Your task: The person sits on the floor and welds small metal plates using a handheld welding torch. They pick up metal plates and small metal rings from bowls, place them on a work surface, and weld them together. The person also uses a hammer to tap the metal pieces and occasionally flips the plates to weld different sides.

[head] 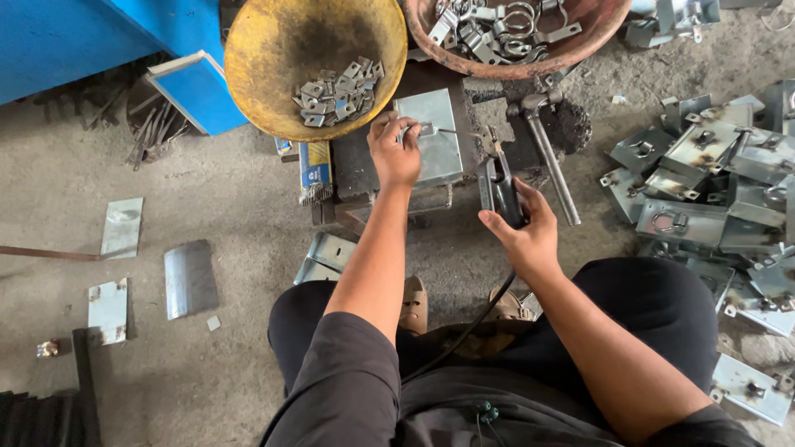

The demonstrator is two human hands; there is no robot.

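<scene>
My left hand (396,153) pinched a small metal clip (426,129) against the near edge of the grey steel plate (435,136), while my right hand (523,232) was clenched round the black welding holder (501,186), its rod tip just right of that clip. Beyond my left hand the yellow bowl (248,50) overhung the plate; a hammer (546,149) lay just beyond my right, leaving a narrow gap between. Stacked plates (704,190) crowded the concrete floor (166,372) well to my right.
</scene>
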